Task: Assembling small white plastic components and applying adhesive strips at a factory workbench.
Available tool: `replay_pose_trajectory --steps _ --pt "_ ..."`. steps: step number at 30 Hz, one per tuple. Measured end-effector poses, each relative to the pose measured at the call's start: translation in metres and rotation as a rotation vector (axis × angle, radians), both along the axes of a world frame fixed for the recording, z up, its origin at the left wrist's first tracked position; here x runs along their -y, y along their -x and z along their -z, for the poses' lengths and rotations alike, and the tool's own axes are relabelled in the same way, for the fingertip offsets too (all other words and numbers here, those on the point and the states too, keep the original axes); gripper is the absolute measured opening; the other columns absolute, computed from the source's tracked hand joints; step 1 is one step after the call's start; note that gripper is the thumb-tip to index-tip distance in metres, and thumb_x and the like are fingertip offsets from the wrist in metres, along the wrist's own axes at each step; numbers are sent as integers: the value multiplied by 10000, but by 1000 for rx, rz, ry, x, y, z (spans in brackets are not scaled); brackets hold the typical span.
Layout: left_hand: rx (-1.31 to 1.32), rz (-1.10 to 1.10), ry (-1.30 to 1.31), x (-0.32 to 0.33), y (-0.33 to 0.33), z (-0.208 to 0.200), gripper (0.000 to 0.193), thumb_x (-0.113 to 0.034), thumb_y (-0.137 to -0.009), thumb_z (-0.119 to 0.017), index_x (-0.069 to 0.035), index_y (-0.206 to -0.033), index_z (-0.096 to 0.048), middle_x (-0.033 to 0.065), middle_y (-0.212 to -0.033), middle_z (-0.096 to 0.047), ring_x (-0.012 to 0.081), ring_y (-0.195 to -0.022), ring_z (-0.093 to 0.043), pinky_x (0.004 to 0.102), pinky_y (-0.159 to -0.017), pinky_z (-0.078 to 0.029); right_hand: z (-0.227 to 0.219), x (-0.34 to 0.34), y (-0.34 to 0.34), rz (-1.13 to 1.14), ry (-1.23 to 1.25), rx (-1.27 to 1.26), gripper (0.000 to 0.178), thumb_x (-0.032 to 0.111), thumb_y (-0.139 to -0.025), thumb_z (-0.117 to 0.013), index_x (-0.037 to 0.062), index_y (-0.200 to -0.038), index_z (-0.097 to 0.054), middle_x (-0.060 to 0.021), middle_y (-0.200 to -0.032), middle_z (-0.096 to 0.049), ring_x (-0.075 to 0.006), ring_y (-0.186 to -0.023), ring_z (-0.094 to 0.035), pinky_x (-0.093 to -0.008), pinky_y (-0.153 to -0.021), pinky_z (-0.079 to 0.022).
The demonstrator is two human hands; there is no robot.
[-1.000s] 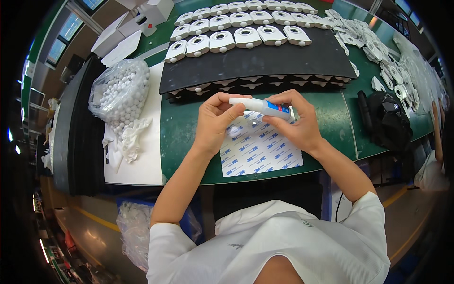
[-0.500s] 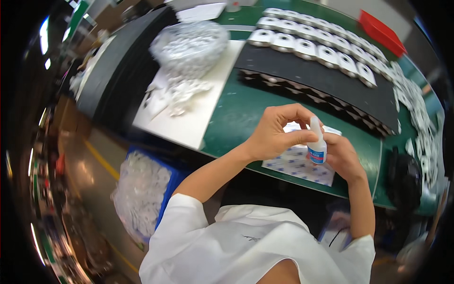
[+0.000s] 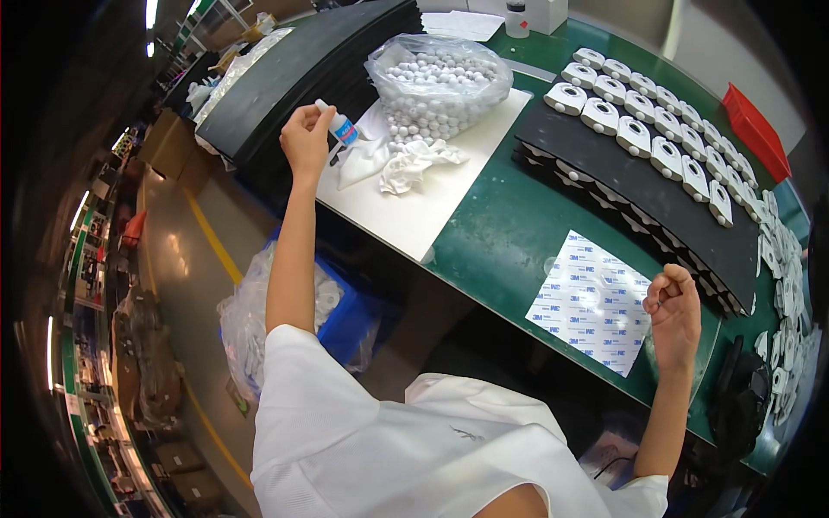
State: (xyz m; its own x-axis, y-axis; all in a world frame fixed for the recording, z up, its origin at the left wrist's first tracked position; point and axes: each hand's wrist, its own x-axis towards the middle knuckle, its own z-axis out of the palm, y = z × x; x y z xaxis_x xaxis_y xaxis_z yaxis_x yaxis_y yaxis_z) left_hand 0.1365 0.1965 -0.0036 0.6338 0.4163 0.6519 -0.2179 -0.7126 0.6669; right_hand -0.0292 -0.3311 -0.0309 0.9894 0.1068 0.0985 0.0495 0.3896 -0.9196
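Note:
My left hand is raised at the left, its fingers pinched on a small white glue bottle with a blue and red label. The bottle tilts, its narrow white top pointing up and left. It hangs above a white board, beside crumpled white cloths and a clear bag of white balls. At the right, my right hand is raised with curled fingers closed together; whatever is in them is hidden. It is over the right edge of a white sheet with blue print.
Rows of white moulded parts stand on a stack of black boards. More white parts lie along the right edge. A red tray is at the back right. A blue crate with a plastic bag sits below the table's left.
My hands have moved apart from around the bottle. The left has carried it left to the bag of balls; the right has moved slightly right. The view has shifted.

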Motion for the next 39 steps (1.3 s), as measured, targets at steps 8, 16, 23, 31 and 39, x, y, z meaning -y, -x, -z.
replay_pose_trajectory --steps 8,16,23,31,39 --pt "-115 -79 -19 -10 -29 29 261 -224 -767 -728 12 -860 -667 119 -802 -705 197 -716 -684 293 -699 -507 2 3 -2 13 -3 18 327 284 -974 -408 25 -1158 -489 -35 -860 -507 -108 -752 -458 -248 -704 -385" --pt "-117 -115 -61 4 -21 23 486 -278 -758 -762 27 -1095 -590 142 -982 -677 193 -844 -662 299 -784 -502 -2 -1 -3 28 10 36 296 260 -936 -481 10 -1078 -545 -52 -836 -563 -108 -719 -484 -235 -675 -396" --pt "206 15 -363 47 -32 -15 260 -191 -849 -657 -20 -1043 -630 106 -973 -658 183 -794 -630 288 -738 -502 -2 0 -1 14 41 4 311 292 -942 -476 19 -1084 -522 -46 -825 -547 -116 -731 -500 -243 -672 -410" --pt "-602 163 -790 93 -142 -30 653 -584 -860 -481 0 -1145 -554 234 -1107 -607 395 -1061 -559 469 -891 -423 -1 3 0 15 75 10 276 244 -939 -481 7 -1067 -543 -56 -828 -571 -117 -733 -514 -245 -685 -420" --pt "-583 360 -1107 108 -189 7 394 -348 -915 -435 18 -985 -564 298 -1065 -563 450 -967 -543 510 -798 -436 -13 17 5 53 142 35 205 116 -889 -566 -5 -1054 -591 -76 -888 -626 -117 -774 -580 -261 -709 -463"
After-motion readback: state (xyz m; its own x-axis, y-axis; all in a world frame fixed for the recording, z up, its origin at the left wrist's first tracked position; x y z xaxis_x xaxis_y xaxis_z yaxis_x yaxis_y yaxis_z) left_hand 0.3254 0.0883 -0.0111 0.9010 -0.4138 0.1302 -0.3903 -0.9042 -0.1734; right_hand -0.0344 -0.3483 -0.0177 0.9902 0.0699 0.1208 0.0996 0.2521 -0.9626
